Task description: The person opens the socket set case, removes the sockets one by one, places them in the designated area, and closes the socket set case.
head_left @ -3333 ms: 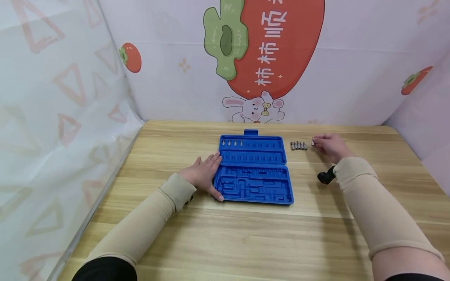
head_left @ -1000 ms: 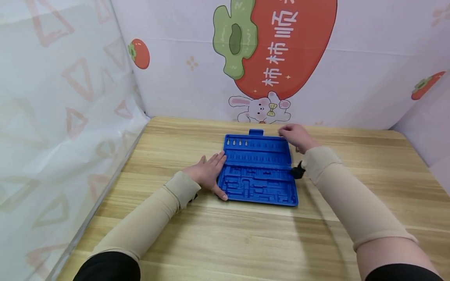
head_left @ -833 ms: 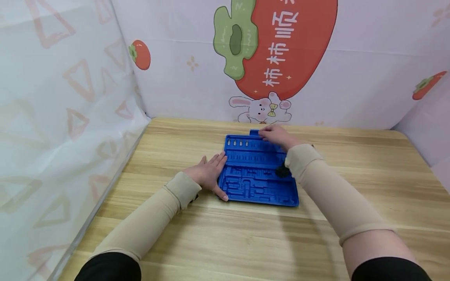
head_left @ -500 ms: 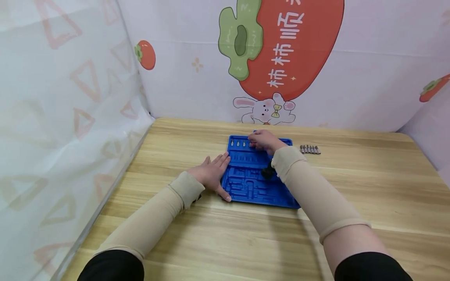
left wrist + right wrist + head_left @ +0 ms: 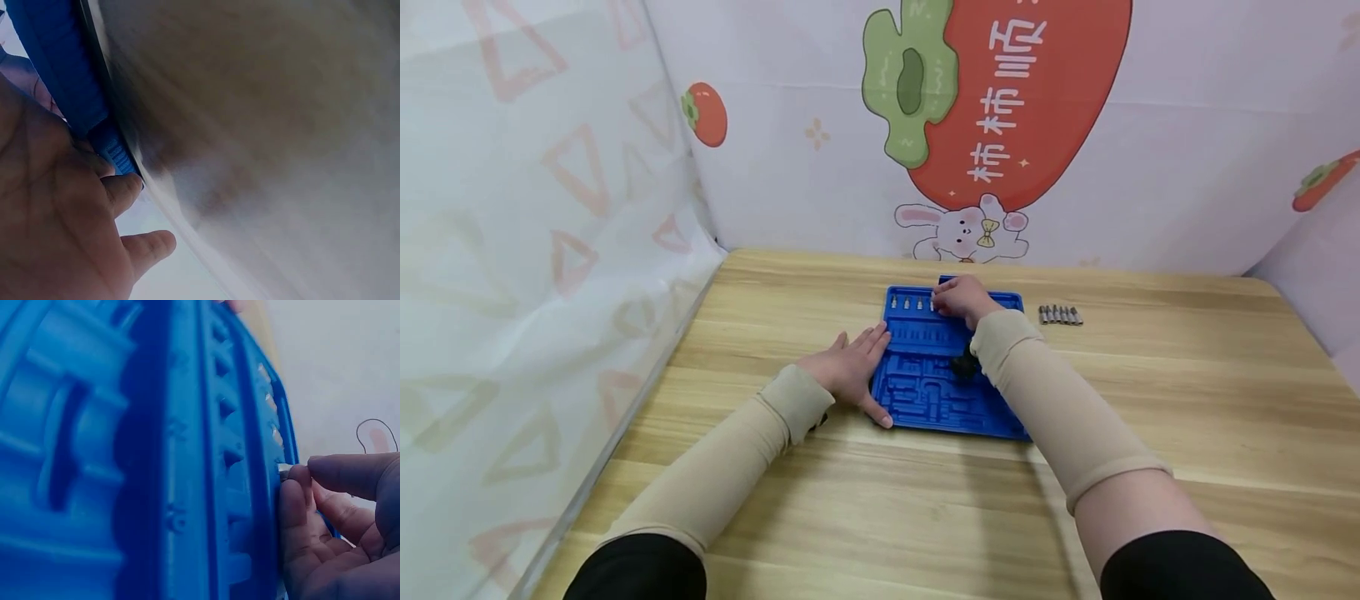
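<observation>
An opened blue plastic bit case (image 5: 913,400) lies on the table, its moulded slots facing up. My left hand (image 5: 847,367) is spread flat against its left edge; in the left wrist view the fingertips (image 5: 128,187) touch the blue rim. My right hand (image 5: 966,300) is over the case's top row, covering much of its right part. Thumb and fingers pinch the rightmost small metal screwdriver bit (image 5: 284,467) in that row, mostly hidden by the fingertips. To its left, three more bits (image 5: 907,303) sit upright in their slots.
Several loose bits (image 5: 1060,316) lie side by side on the wooden table (image 5: 880,517), right of the case. A white printed cloth (image 5: 775,183) hangs behind the table, with another at the left.
The bit my right hand held earlier now lies at the right end of the loose row. That hand has moved left to the case's top row. My left hand has stayed put.
</observation>
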`<state>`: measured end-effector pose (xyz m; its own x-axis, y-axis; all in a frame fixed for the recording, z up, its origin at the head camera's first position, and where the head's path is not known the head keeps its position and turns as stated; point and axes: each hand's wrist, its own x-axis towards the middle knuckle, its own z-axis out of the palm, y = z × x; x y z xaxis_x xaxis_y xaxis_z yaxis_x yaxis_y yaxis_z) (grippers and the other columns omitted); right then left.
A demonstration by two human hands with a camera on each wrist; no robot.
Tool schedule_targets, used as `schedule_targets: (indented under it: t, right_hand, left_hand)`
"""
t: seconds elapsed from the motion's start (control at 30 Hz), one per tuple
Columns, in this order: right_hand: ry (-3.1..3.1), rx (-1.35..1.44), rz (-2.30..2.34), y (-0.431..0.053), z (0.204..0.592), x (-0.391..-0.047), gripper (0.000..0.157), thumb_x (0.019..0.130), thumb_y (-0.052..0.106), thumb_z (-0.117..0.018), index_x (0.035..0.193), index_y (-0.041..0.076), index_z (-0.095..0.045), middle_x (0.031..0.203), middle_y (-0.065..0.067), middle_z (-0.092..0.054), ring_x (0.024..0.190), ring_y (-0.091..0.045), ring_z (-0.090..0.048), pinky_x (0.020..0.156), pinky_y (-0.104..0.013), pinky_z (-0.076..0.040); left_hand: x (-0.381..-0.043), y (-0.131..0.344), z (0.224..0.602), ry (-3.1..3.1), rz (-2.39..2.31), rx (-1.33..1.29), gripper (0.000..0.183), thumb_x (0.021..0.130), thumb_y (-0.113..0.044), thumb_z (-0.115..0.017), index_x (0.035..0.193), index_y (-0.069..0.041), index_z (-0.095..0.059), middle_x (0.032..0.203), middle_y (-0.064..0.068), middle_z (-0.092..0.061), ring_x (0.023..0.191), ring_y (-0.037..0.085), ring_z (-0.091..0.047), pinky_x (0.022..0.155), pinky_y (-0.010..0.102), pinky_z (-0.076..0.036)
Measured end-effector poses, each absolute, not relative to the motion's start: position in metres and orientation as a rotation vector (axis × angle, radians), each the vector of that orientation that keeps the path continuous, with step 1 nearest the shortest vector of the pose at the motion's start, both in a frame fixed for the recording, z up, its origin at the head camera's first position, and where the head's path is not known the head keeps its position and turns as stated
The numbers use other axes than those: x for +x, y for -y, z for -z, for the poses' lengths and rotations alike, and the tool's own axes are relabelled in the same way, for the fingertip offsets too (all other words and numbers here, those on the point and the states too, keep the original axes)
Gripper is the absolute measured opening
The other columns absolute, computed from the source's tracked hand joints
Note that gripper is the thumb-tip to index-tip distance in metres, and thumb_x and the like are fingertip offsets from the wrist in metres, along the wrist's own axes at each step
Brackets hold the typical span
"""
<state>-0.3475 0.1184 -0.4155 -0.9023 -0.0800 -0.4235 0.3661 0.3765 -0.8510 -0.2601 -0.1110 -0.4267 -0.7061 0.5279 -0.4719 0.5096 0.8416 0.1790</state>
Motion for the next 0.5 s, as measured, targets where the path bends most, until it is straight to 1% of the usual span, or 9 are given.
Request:
schedule_targets:
  t: [0.17,0.27,0.37,0.5]
  right_hand:
    - [-2.313,0.207,1.519,-0.118,0.421,-0.347,0.026,0.106,0.008,-0.058,0.129,-0.006,-0.062,0.129,-0.019,-0.063,0.103,-0.021,-0.063,0.093,-0.031,-0.054]
    - [-2.348,0.187,1.507,-0.118,0.423,-0.346,0.024,0.106,0.009,-0.058,0.125,-0.005,-0.063,0.124,-0.017,-0.064,0.099,-0.02,-0.063,0.089,-0.03,-0.055]
    - [-2.306,0.223,1.585,-0.119,0.426,-0.343,0.026,0.108,0.012,-0.057,0.126,-0.005,-0.064,0.119,-0.015,-0.064,0.093,-0.017,-0.062,0.085,-0.026,-0.054]
    - [-2.177,0.286,1.76,-0.124,0.427,-0.339,0.031,0.109,0.016,-0.055,0.131,-0.005,-0.061,0.115,-0.012,-0.063,0.09,-0.015,-0.061,0.085,-0.024,-0.054]
  left_hand:
    - [-0.26,0.11,0.426,-2.504,-0.056,0.771,0.147,0.07,-0.081,-0.076,0.165,-0.008,0.008,0.172,0.008,0.016,0.158,0.027,0.007,0.123,0.057,0.002]
    - [-0.259,0.111,0.425,-2.503,-0.059,0.767,0.147,0.07,-0.081,-0.076,0.165,-0.008,0.009,0.172,0.009,0.016,0.158,0.027,0.008,0.123,0.057,0.002]
    - [-0.259,0.11,0.425,-2.498,-0.048,0.758,0.147,0.07,-0.081,-0.076,0.165,-0.008,0.009,0.171,0.008,0.017,0.157,0.027,0.008,0.123,0.057,0.002]
    - [-0.258,0.108,0.423,-2.494,-0.024,0.747,0.146,0.071,-0.08,-0.076,0.165,-0.008,0.01,0.171,0.008,0.017,0.158,0.027,0.008,0.123,0.057,0.002]
